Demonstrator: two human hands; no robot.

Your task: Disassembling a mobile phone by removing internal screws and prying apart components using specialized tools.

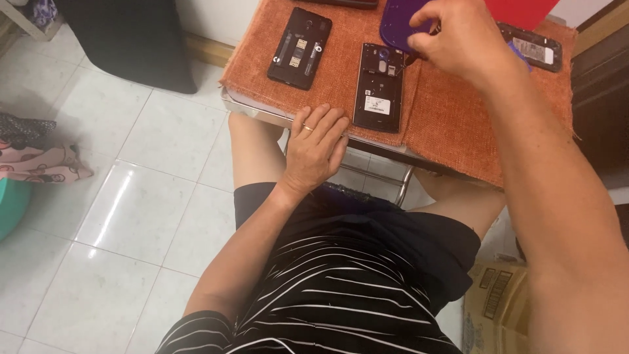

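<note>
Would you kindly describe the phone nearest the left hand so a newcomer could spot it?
Find the orange cloth on the small table. At its near edge, beside the left hand, lies a black phone with its back cover off. Unlike the other open phone, it carries a white label.

White rectangular label (377, 105) on the opened black phone (379, 87) at 12 o'clock, low on its back. Pale label (528, 48) on the phone (534, 47) at 1 o'clock (partly hidden). Brown cardboard box (495, 308) at 4 o'clock, dark print on its face. No screens showing.
</note>
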